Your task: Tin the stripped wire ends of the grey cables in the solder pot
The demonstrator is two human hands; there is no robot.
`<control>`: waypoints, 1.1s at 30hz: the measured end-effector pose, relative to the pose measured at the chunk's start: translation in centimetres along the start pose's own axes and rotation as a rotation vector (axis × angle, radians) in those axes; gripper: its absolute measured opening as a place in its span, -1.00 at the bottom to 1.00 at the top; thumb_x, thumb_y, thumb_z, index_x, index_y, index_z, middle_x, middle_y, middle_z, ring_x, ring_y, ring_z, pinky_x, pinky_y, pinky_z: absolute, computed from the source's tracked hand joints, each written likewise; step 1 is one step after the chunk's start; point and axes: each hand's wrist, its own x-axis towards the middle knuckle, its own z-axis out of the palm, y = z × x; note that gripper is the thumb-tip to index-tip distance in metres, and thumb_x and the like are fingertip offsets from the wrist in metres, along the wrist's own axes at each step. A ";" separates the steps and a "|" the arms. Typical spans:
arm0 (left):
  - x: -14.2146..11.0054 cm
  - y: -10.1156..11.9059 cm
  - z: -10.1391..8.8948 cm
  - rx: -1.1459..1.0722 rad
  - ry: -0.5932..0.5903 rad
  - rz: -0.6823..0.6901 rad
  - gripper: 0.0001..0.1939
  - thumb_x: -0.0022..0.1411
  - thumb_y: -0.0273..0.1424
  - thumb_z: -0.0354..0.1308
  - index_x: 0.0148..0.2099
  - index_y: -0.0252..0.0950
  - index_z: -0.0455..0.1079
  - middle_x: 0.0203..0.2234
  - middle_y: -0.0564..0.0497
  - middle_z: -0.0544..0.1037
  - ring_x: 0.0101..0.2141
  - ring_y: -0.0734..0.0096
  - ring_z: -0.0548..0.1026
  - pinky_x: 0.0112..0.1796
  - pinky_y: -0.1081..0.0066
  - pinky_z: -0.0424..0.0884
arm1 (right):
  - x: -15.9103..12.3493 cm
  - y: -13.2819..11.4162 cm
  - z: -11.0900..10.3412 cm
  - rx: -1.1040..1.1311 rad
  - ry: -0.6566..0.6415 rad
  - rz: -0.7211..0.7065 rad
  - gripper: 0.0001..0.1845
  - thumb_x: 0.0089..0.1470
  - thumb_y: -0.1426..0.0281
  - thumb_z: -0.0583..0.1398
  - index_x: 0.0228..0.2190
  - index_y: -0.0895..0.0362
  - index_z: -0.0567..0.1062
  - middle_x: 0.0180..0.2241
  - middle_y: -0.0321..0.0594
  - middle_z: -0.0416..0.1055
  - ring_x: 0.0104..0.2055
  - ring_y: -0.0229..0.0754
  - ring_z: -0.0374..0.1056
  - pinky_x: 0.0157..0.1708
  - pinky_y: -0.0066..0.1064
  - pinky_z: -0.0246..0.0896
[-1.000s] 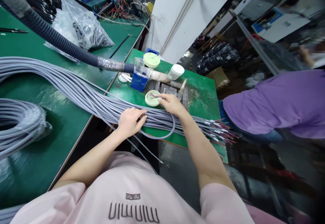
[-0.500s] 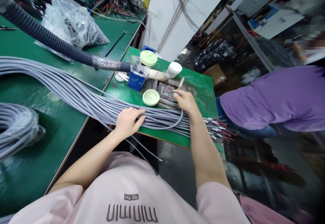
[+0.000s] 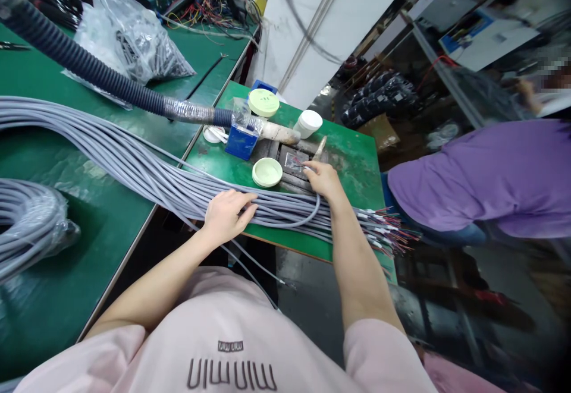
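My right hand (image 3: 325, 180) pinches the end of a grey cable (image 3: 314, 207), which loops back below it toward the bundle. Thin, partly red stripped wires (image 3: 298, 162) stick out leftward from its fingertips, over a dark square metal pot (image 3: 292, 158) with a shiny surface. My left hand (image 3: 228, 216) lies on top of a thick bundle of grey cables (image 3: 151, 173), its thumb apart from the fingers. At the bundle's right end, several stripped ends (image 3: 390, 229) fan out in coloured wires. Just left of the pot sits a shallow pale-yellow dish (image 3: 267, 172).
A corrugated hose (image 3: 102, 78) reaches over the green table to the pot, beside a blue box (image 3: 241, 141). Behind stand a white cup (image 3: 307, 123) and a yellow-lidded tub (image 3: 263, 102). A coiled cable (image 3: 31, 226) lies left. A person in purple (image 3: 482, 176) is at right.
The view has shifted slightly. Both hands keep nearly the same places, with the right hand still holding the cable end by the pot.
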 end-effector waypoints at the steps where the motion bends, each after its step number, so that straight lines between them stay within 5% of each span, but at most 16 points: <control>1: 0.0 0.0 0.0 0.004 -0.002 0.000 -0.78 0.30 -0.32 0.09 -0.13 -0.29 0.50 -0.43 0.00 0.59 -0.41 0.39 0.48 -0.34 0.39 0.32 | 0.0 0.0 0.1 -0.005 -0.001 0.003 -0.61 0.07 0.39 0.13 -0.07 0.14 0.58 -0.15 -0.07 0.56 -0.16 -0.04 0.46 -0.06 -0.23 0.29; 27: 0.2 0.1 0.0 0.014 0.008 0.016 -0.79 0.30 -0.32 0.09 -0.14 -0.30 0.49 -0.43 -0.01 0.58 -0.42 0.39 0.47 -0.35 0.39 0.32 | 0.1 0.3 0.2 -0.022 -0.013 0.013 -0.61 0.07 0.38 0.14 -0.08 0.12 0.58 -0.14 -0.07 0.56 -0.13 -0.03 0.46 -0.02 -0.22 0.27; 33: 0.2 0.0 0.1 0.004 -0.031 -0.022 -0.78 0.31 -0.31 0.07 -0.13 -0.28 0.50 -0.43 -0.01 0.59 -0.40 0.39 0.48 -0.31 0.39 0.34 | -0.5 0.4 -0.5 0.109 0.019 0.004 -0.59 0.02 0.37 0.13 -0.10 0.19 0.58 -0.34 -0.11 0.57 -0.35 -0.12 0.44 -0.20 -0.28 0.32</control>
